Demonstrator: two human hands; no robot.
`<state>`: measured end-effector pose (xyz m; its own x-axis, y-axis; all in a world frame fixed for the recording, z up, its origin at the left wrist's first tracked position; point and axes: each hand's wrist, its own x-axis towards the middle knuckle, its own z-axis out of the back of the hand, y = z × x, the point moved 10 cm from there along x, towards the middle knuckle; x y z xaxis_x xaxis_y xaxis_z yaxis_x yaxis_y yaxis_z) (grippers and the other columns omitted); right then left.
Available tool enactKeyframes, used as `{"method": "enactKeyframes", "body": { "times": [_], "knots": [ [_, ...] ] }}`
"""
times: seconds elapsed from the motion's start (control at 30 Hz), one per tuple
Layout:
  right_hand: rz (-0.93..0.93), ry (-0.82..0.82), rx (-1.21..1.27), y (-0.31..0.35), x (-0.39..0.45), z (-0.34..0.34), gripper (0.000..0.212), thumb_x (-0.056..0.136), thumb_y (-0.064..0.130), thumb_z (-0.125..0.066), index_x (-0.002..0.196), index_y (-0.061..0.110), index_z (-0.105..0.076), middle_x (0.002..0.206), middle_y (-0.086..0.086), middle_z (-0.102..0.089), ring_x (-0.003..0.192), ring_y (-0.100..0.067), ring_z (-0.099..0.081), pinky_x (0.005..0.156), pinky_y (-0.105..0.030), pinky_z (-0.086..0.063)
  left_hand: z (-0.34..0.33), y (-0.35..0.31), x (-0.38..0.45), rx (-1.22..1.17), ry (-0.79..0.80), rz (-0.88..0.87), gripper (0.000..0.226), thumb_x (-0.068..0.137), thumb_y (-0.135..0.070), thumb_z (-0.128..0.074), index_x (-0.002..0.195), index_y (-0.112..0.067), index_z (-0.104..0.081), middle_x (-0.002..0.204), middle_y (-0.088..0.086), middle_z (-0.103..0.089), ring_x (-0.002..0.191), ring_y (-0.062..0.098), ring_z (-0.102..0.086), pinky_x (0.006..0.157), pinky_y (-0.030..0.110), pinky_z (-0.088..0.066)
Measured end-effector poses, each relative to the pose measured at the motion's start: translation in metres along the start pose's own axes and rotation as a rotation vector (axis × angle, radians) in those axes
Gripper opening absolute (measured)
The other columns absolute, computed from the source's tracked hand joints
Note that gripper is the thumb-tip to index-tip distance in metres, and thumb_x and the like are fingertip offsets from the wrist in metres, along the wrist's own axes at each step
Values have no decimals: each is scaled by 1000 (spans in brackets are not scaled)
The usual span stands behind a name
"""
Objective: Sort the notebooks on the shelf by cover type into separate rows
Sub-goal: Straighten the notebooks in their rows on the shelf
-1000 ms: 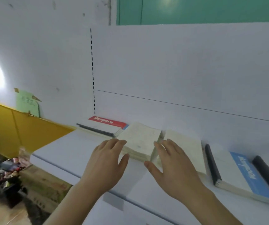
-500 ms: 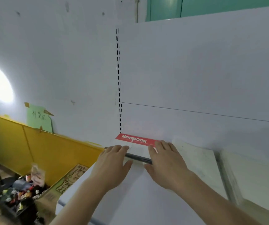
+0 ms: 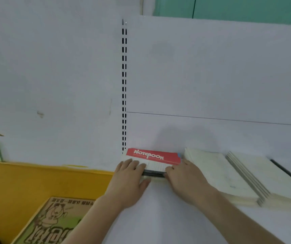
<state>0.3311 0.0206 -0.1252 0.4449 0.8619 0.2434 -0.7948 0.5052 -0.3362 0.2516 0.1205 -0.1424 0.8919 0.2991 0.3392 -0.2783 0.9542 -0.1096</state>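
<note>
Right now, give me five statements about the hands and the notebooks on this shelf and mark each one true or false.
1. Both hands touch the red-banded notebook stack. True: the left hand and the right hand rest on its near corners.
2. The red-banded stack lies at the shelf's right end. False: it lies at the left end, below the slotted upright.
3. Two cream notebook stacks lie to its right. True.
4. The right hand lifts a cream notebook. False: it touches only the red-banded stack.
5. The red band reads "Diary". False: it reads "Notebook".
</note>
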Motion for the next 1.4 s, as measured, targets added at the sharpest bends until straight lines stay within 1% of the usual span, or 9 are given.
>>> {"method": "enactKeyframes", "body": {
  "times": [0.07, 0.17, 0.3, 0.4, 0.5, 0.77, 0.97, 1.27, 1.4],
  "knots": [
    [-90, -176, -4, -5, -11, 26, 18, 62, 17, -81, 63, 18, -63, 52, -6, -60, 43, -28, -55, 47, -25, -35, 30, 2, -9, -173, -287, 25, 44, 97, -38, -55, 135, -15, -54, 134, 3, -56, 130, 27, -48, 109, 41, -41],
    [-185, -407, 31, 1, -29, 68, 16, 74, 15, -71, 62, 17, -60, 49, -4, -56, 38, -27, -52, 41, -26, -35, 67, 8, -32, -417, -590, 175, 43, 92, -39, -61, 128, -16, -54, 118, -4, -57, 111, 17, -54, 91, 30, -49],
    [-222, -533, 134, 26, -48, 92, 9, 72, 14, -70, 68, 16, -63, 54, 0, -61, 43, -23, -56, 42, -25, -38, 42, 0, -27, -1039, -278, 410, 67, 81, -69, -50, 132, -26, -45, 114, -13, -62, 97, 5, -64, 79, 20, -53],
    [-128, -540, 275, 50, -52, 87, 27, 88, 22, -44, 88, 16, -70, 75, 2, -69, 63, -17, -64, 58, -27, -51, 21, -13, -26, -1330, -136, 469, 30, 98, -46, -52, 121, -26, -53, 106, -13, -70, 94, 1, -66, 81, 25, -56],
    [-155, -454, 415, 45, -53, 64, 51, 104, 38, -24, 116, 17, -69, 113, 2, -72, 101, -15, -67, 86, -32, -55, 29, 15, -33, -1278, -320, 544, 14, 105, -21, -46, 116, -26, -52, 106, -10, -67, 90, 2, -63, 69, 22, -53],
    [-188, 54, 142, -1, -9, -12, 42, 91, 29, -45, 126, 9, -59, 125, -9, -64, 118, -30, -58, 104, -38, -43, 34, 61, -50, -1095, -433, 567, 33, 106, -20, -41, 138, -29, -41, 106, -21, -61, 87, -4, -58, 61, 15, -46],
    [-197, 67, 122, -5, -7, 6, 37, 103, 44, -35, 119, 24, -62, 118, -5, -66, 107, -27, -62, 85, -32, -46, 45, 75, -60, -1149, -468, 569, 40, 107, -18, -36, 144, -35, -34, 102, -26, -56, 93, -1, -58, 62, 17, -44],
    [-376, -588, 251, -5, -31, 97, 35, 95, 32, -42, 73, 17, -65, 54, -1, -54, 53, -24, -54, 47, -29, -39, 53, 71, -59, -1263, -474, 523, 38, 107, -21, -38, 132, -49, -40, 108, -26, -63, 96, -6, -61, 70, 18, -48],
    [-238, -683, 354, 62, -37, 105, 28, 91, 28, -46, 89, 14, -70, 79, -1, -70, 71, -20, -65, 68, -29, -51, 42, 40, -49, -1454, -409, 494, 32, 107, -25, -38, 126, -47, -51, 110, -19, -70, 104, 3, -65, 85, 29, -54]
  ]
}}
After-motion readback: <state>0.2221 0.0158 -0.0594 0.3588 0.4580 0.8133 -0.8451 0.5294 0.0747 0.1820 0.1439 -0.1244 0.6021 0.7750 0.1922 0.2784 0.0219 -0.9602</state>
